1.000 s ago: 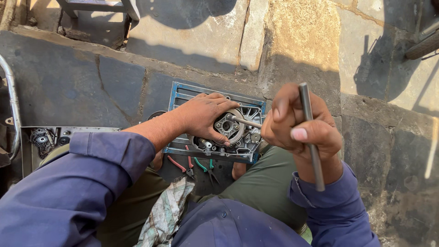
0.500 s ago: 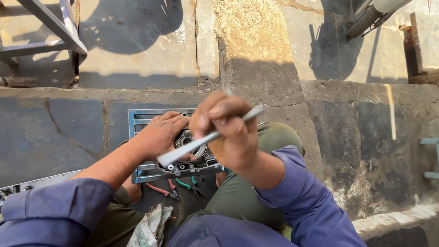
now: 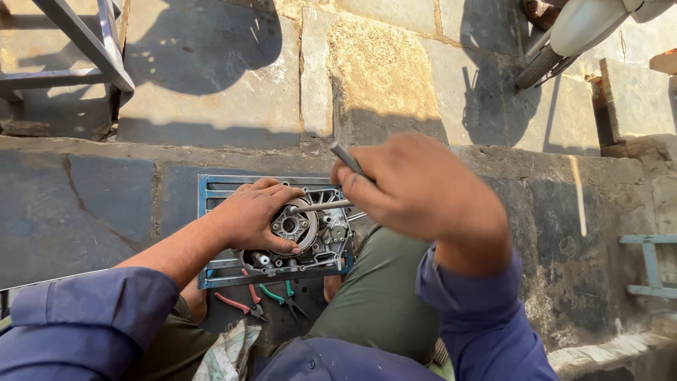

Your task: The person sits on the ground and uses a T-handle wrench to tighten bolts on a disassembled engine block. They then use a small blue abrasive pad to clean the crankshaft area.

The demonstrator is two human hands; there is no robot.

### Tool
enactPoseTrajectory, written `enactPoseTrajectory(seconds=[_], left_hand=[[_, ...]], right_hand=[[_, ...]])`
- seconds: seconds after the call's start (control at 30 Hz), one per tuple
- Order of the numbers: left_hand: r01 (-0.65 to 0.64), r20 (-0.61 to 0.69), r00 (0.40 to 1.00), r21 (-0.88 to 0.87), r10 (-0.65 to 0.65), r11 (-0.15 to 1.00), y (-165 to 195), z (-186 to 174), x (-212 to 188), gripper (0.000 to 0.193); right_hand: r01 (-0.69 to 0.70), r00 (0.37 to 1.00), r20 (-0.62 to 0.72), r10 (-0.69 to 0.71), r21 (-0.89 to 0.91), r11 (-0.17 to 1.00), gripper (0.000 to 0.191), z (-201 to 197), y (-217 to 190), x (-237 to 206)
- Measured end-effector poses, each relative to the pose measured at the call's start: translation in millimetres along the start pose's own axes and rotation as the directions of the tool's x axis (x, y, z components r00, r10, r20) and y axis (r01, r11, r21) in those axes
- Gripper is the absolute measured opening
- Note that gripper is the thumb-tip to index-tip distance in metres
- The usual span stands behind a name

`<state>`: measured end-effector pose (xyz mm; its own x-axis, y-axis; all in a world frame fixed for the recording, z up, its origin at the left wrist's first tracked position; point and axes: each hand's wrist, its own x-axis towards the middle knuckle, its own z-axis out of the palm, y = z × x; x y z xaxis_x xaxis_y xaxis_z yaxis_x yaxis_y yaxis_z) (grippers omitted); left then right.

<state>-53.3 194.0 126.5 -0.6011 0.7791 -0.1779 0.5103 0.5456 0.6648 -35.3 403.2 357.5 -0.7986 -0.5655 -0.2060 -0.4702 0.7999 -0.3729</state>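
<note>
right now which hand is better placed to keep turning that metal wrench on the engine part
Right. The right hand already grips the metal wrench, whose end sits on the engine part. The left hand is spread over the part, bracing it.

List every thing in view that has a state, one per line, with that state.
Left hand: pressed flat on the engine part.
Right hand: closed around the metal rod.
Metal rod: tip set against the engine part.
Engine part: lying open-faced on the blue frame.
Pliers: lying on the ground, unheld.
</note>
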Motion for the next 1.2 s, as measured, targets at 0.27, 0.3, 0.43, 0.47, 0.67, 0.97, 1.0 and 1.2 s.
enactPoseTrajectory(seconds=[0.27, 0.3, 0.43, 0.47, 0.67, 0.97, 1.0, 1.2], left_hand=[[-0.038, 0.035, 0.999, 0.030, 0.037, 0.999, -14.3, -19.8, -27.5, 0.103], [-0.037, 0.032, 0.999, 0.030, 0.036, 0.999, -16.4, -20.3, -27.3, 0.103], [-0.033, 0.034, 0.999, 0.044, 0.031, 0.998, -18.4, -20.7, -23.7, 0.104], [-0.025, 0.035, 0.999, 0.047, 0.023, 0.999, -16.7, -21.4, -21.9, 0.105], [-0.251, -0.332, 0.915, -0.024, 0.229, 0.968, 15.6, -39.6, -10.0, 0.124], [-0.167, -0.519, 0.496, 0.729, 0.696, 0.663, 123.6, -59.3, -6.1, 0.067], [-0.241, -0.566, 0.506, 0.632, 0.651, 0.737, 132.5, -61.7, 1.0, 0.060], [-0.501, -0.642, 0.545, 0.266, 0.539, 0.824, 139.0, -74.9, 8.9, 0.043]], right_hand=[[0.565, 0.769, -0.630, -0.103, 0.596, 0.571, 0.026, 102.5, 34.1, 61.1], [0.625, 0.604, -0.796, -0.033, 0.447, 0.640, 0.023, 107.3, 17.7, 65.5], [0.442, 0.260, -0.919, -0.297, -0.160, 0.883, 0.007, 78.8, -32.0, 60.0], [0.370, 0.333, -0.838, -0.431, -0.305, 0.878, 0.008, 68.9, -37.4, 55.2], [-0.415, 0.807, -0.526, 0.267, -0.185, 0.891, 0.060, 45.3, -35.0, -5.1], [0.529, 0.848, -0.285, -0.447, 0.502, 0.684, 0.036, 16.9, 44.0, 0.8], [0.447, 0.892, -0.290, -0.348, 0.685, 0.575, 0.040, 31.2, 55.9, 11.7], [0.215, 0.973, -0.140, -0.186, 0.847, 0.486, 0.044, 95.0, 125.6, -2.2]])
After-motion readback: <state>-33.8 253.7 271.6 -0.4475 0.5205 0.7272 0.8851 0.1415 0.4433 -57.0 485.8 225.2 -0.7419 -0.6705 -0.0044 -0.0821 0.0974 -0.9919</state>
